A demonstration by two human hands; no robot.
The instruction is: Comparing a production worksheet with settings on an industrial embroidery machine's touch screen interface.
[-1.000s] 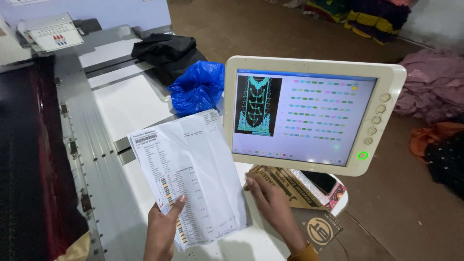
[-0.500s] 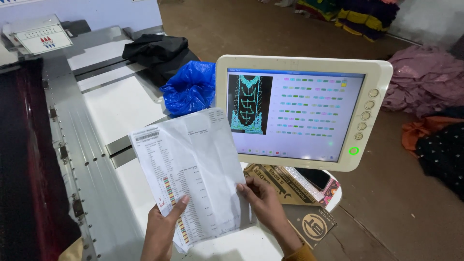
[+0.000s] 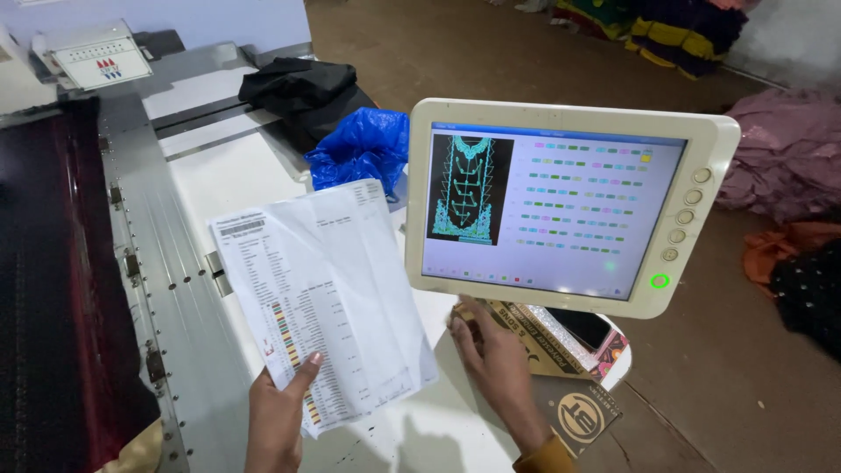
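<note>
My left hand (image 3: 279, 419) holds a creased white printed sheet (image 3: 324, 298) by its lower edge, thumb on the front; the sheet has a column of small coloured marks. My right hand (image 3: 495, 359) has come off the sheet and rests, fingers curled, on the white table just below the cream touchscreen monitor (image 3: 561, 206). The screen shows a turquoise garment pattern on black at its left and rows of small coloured bars at its right. A green light glows at the monitor's lower right corner.
A blue plastic bag (image 3: 361, 149) and a black cloth bundle (image 3: 302, 92) lie on the white machine table (image 3: 236, 166). A grey metal rail (image 3: 171, 263) borders dark red fabric (image 3: 53, 289) at left. A brown printed box (image 3: 561, 346) sits under the monitor. Cloth heaps (image 3: 784, 153) lie on the floor.
My right hand let go of the sheet's right edge and moved right, to below the monitor. My left hand alone now holds the paper. The view shifted slightly.
</note>
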